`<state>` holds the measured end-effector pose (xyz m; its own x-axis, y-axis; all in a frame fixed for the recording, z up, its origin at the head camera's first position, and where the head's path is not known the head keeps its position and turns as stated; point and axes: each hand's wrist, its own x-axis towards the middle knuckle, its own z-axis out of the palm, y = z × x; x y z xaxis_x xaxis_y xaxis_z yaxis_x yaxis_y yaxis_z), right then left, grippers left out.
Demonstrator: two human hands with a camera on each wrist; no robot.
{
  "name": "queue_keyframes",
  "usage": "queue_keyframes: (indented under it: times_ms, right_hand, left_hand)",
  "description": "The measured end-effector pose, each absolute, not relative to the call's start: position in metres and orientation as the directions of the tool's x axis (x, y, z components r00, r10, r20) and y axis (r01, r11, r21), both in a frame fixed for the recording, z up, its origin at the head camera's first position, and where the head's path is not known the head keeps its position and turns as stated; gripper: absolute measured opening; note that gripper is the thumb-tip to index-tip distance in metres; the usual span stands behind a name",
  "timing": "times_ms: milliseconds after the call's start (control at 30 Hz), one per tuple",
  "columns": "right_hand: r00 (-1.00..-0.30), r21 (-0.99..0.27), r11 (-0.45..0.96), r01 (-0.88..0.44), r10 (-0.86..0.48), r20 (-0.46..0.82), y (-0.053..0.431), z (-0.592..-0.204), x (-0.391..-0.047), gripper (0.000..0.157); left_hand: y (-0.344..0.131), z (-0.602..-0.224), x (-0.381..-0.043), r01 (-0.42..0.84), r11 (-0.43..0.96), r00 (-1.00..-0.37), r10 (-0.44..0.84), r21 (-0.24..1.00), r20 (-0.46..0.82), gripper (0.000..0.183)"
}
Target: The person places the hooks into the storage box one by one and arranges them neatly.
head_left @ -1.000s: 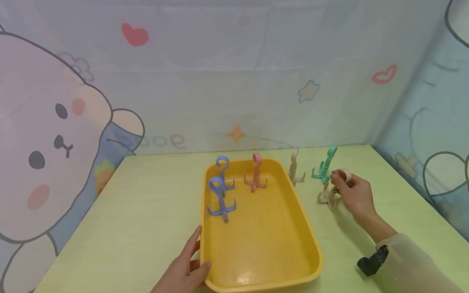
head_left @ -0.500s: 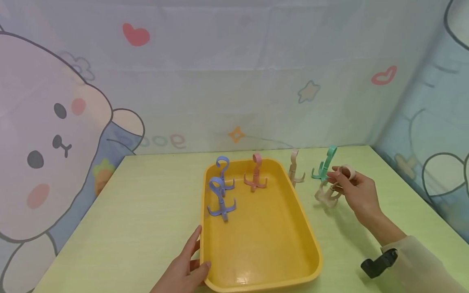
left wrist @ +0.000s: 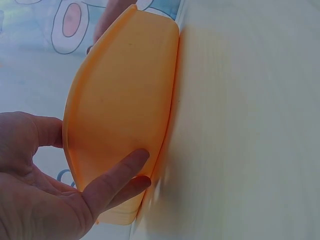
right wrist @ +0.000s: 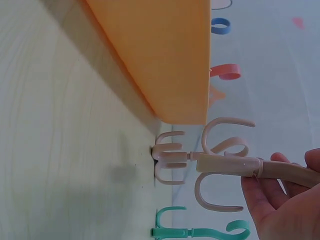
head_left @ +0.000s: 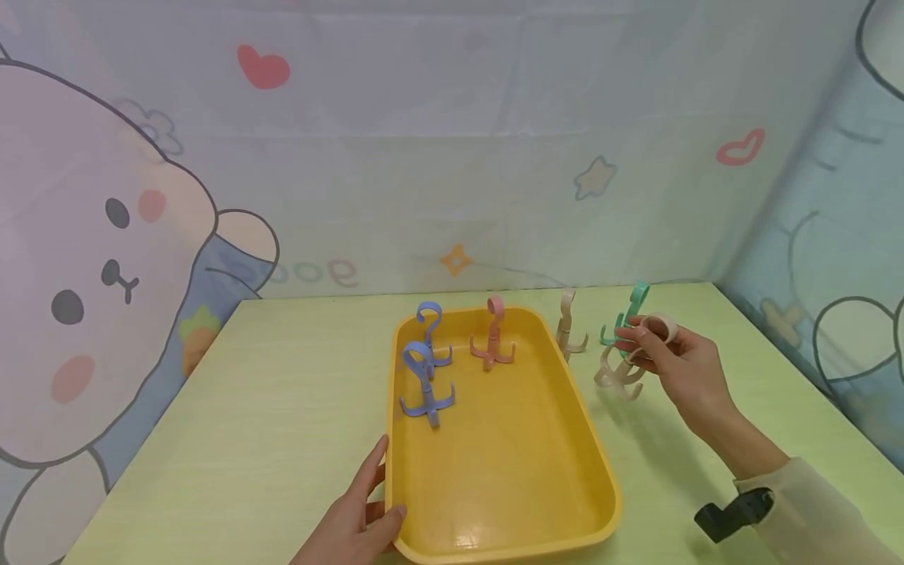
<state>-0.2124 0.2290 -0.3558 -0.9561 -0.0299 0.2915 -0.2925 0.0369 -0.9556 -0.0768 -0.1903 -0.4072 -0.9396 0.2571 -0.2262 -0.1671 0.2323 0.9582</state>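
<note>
Beige hook (right wrist: 225, 166), outside the yellow tray (head_left: 523, 455) at two o'clock, is gripped by the right hand (head_left: 685, 369), the tray by the left hand (head_left: 359, 518). It is judged light, stiff, best taken mid-stem.

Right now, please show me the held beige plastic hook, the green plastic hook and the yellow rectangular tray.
Held beige plastic hook (right wrist: 227, 164), right wrist view: its stem.
Green plastic hook (right wrist: 175, 232), right wrist view: its lower stem.
Yellow rectangular tray (head_left: 504, 463), head view: its bare floor.
</note>
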Motion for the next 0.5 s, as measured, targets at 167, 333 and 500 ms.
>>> queue_keyframes:
  times_ms: [167,333,500]
  right_hand:
    - [-0.951,-0.948,0.079,-0.307,-0.043,0.305,0.224,-0.351,-0.21,0.024]
    - [-0.945,-0.94,0.099,-0.325,-0.056,0.321,0.218,-0.347,-0.209,0.023]
    - [-0.943,-0.939,0.091,-0.331,-0.068,0.326,0.213,-0.343,-0.209,0.022]
  left_hand:
    - [-0.19,-0.407,-0.076,-0.168,0.224,-0.938,0.262,0.96,-0.225,0.092]
    - [-0.19,-0.407,-0.077,-0.173,0.222,-0.939,0.256,0.96,-0.229,0.092]
    - [-0.19,-0.407,-0.077,-0.173,0.215,-0.939,0.258,0.961,-0.227,0.093]
